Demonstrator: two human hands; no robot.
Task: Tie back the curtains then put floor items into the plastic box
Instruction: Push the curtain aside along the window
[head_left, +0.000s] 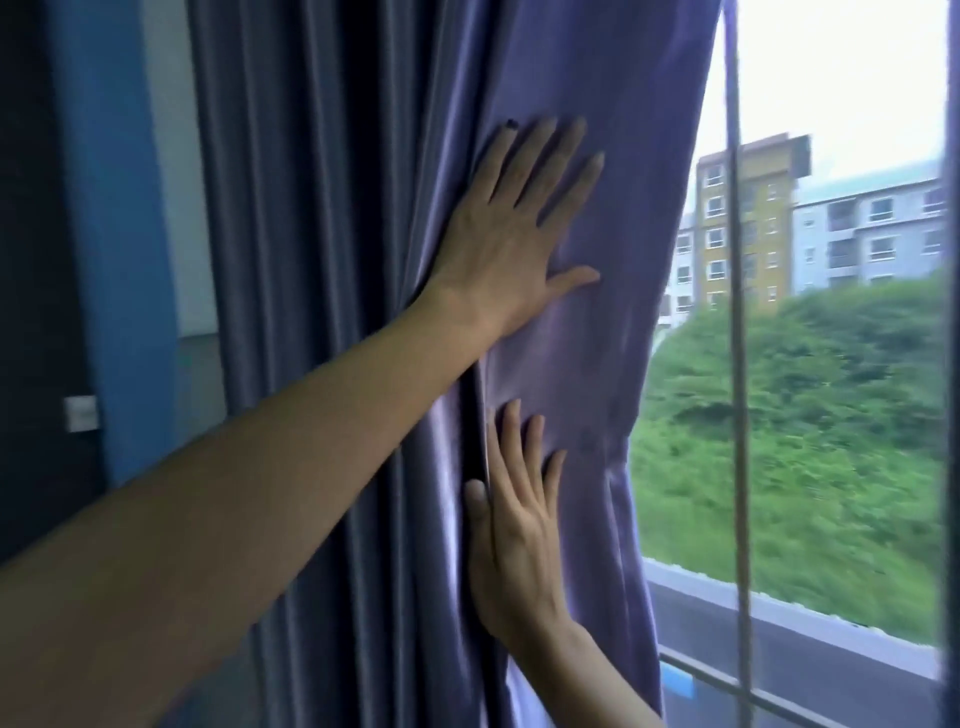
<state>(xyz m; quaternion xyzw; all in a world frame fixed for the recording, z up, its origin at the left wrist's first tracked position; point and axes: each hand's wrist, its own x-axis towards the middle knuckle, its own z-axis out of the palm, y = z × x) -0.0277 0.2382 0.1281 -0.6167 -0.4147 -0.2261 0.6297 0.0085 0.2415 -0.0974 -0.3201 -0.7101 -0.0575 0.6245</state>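
Both flat, uncurled hands, left hand above right hand, press the curtain near its window-side edge.

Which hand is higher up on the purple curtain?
The left hand, spread flat on the curtain. The right hand presses the fabric lower down, directly beneath it.

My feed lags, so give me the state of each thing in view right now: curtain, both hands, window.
curtain: gathered toward the left, not tied back
left hand: flat, fingers straight, pressing on the curtain
right hand: flat, fingers straight, pressing on the curtain lower down
window: partly uncovered on the right
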